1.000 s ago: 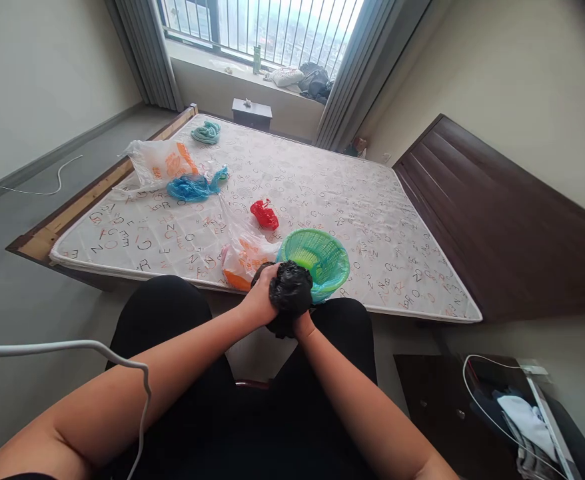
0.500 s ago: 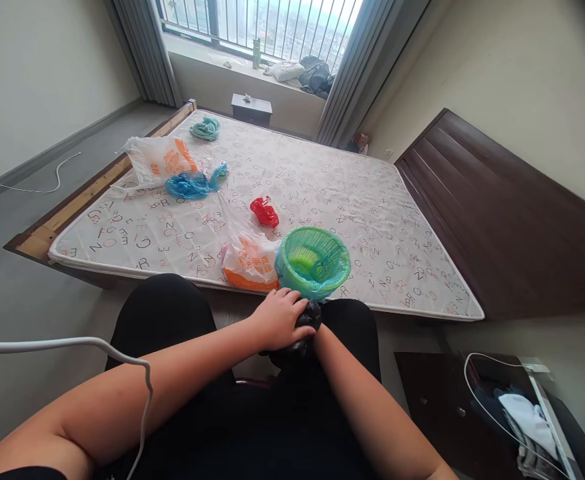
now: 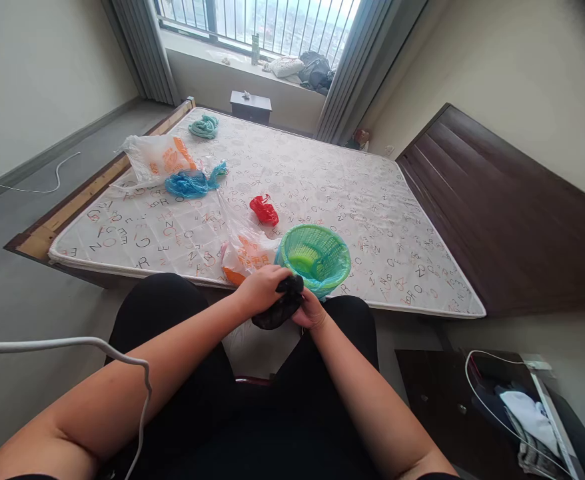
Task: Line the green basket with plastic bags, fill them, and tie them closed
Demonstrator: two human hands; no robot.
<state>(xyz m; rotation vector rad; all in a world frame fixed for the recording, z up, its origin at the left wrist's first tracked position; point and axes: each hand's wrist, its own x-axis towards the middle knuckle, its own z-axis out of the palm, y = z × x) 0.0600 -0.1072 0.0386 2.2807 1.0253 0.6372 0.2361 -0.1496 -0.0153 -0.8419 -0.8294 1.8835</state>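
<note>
A crumpled black plastic bag [image 3: 278, 312] is held between my two hands, above the gap between my knees. My left hand [image 3: 261, 288] is closed around its upper part, thumb against the bunched plastic. Lower and to the right, my right hand [image 3: 310, 310] grips the other side of the bag; its fingers are partly hidden behind it. Just beyond my hands stands a green basket [image 3: 340, 243] lined with a thin blue-green bag. A white plastic bag with orange print [image 3: 247, 253] lies left of the basket, at the mattress edge.
On the lettered mattress [image 3: 372, 207] lie a red bag [image 3: 264, 210], a blue bag [image 3: 192, 183], another white-and-orange bag [image 3: 157, 159] and a teal coiled bundle [image 3: 204, 127]. A white cable [image 3: 87, 343] crosses my left arm. A dark table [image 3: 432, 387] stands at the lower right.
The black bag has come up and left from between my wrists. My left hand has shifted left and now grips its top; my right hand, hidden before, shows at its side.
</note>
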